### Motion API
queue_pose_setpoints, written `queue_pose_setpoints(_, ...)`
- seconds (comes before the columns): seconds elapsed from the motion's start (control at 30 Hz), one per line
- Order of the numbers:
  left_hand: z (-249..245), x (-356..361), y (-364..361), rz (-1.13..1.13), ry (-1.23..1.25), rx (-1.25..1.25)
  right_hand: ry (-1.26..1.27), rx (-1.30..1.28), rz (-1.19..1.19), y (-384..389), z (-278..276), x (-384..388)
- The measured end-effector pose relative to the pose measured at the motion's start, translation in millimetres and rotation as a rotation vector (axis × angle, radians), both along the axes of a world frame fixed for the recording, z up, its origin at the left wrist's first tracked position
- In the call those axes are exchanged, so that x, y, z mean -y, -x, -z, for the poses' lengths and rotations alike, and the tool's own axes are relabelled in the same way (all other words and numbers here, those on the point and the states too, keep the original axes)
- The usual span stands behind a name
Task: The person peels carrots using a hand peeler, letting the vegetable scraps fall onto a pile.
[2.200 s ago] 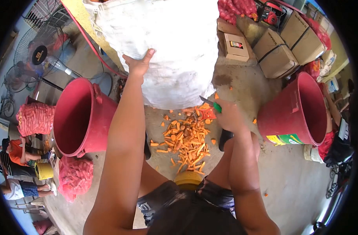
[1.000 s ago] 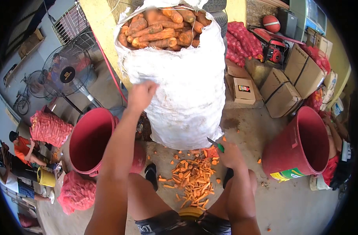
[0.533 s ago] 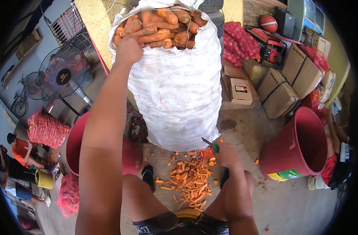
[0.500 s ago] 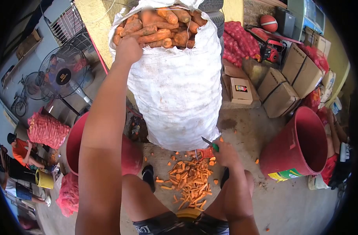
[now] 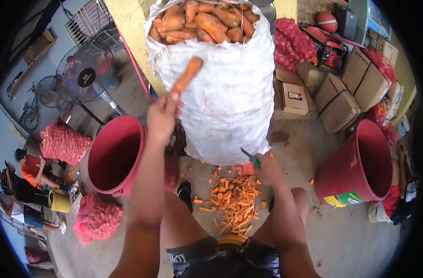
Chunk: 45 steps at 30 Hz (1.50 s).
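My left hand (image 5: 162,116) is closed on the lower end of a carrot (image 5: 188,76), which tilts up and to the right in front of the sack. The tall white woven sack (image 5: 225,102) stands upright, its open top full of carrots (image 5: 206,23). Low on the right, my right hand (image 5: 269,170) grips a knife with a green handle (image 5: 256,161), its dark blade pointing up and left near the sack's base. Between my feet lies a pile of orange carrot pieces (image 5: 232,204) on the floor.
Large red bins stand at left (image 5: 114,157) and right (image 5: 359,167). Behind the left bin is a fan (image 5: 86,78); filled red mesh bags (image 5: 65,143) lie nearby. Several people sit or stand at far left. Cardboard boxes (image 5: 338,102) and a generator (image 5: 331,56) are at right.
My left hand has drawn back from the sack's open top, down toward me, with a carrot in it. My right hand still holds the knife in nearly the same place.
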<state>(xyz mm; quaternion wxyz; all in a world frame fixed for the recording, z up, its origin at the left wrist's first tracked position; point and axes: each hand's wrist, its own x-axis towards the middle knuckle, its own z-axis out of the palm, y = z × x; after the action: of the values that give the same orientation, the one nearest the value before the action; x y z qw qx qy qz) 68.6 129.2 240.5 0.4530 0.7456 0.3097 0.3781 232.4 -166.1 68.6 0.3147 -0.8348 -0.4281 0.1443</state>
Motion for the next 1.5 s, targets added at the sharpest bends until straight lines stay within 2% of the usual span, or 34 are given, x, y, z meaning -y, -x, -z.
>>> queue_pose_setpoints(0.1,91.2,43.2,28.6,-0.033,0.142,-0.049,-0.07,-0.007,-0.022,22.3,-4.3,-11.3)
queue_pose_setpoints(0.17,145.8,62.4,45.1,-0.027,0.175,-0.186,-0.12,-0.005,-0.034,35.9,-2.5,-19.5)
queue_pose_setpoints(0.2,160.6,73.9,51.1,-0.068,0.144,-0.329,-0.086,-0.005,-0.015,42.1,3.5,-25.5)
queue_pose_setpoints(0.27,197.7,88.0,63.3,-0.102,-0.122,-0.473,-0.035,-0.014,0.007,55.6,16.8,-33.1)
queue_pose_setpoints(0.3,205.0,95.9,68.5,-0.095,-0.113,-0.478,0.021,0.001,0.025,61.4,19.0,-37.7)
queue_pose_setpoints(0.37,216.0,106.4,75.0,-0.095,-0.254,-0.561,0.14,0.012,0.019,70.0,20.2,-44.7)
queue_pose_setpoints(0.47,210.6,121.6,81.2,-0.118,-0.264,-0.695,0.307,-0.039,0.01,81.4,37.2,-53.7)
queue_pose_setpoints(0.57,220.8,127.2,87.4,-0.101,-0.244,-0.769,0.361,-0.02,-0.054,91.2,40.8,-54.6)
queue_pose_setpoints(0.7,228.3,132.3,87.7,-0.075,-0.201,-0.765,0.385,-0.053,-0.042,95.9,44.6,-52.6)
queue_pose_setpoints(0.77,235.7,130.6,85.4,-0.073,-0.254,-0.758,0.322,0.021,-0.058,93.4,59.2,-50.9)
queue_pose_setpoints(0.87,226.8,128.9,83.0,-0.05,-0.168,-0.784,0.402,-0.051,-0.049,96.2,31.9,-47.3)
queue_pose_setpoints(1.0,229.4,122.4,84.3,-0.089,-0.172,-0.837,0.389,-0.049,-0.054,84.3,47.0,-50.2)
queue_pose_setpoints(1.37,229.3,137.1,79.4,-0.009,-0.188,-0.7,0.443,-0.055,-0.11,99.4,35.4,-50.8)
queue_pose_setpoints(1.5,224.1,142.7,81.7,0.015,-0.193,-0.657,0.389,0.041,-0.023,89.1,85.9,-53.9)
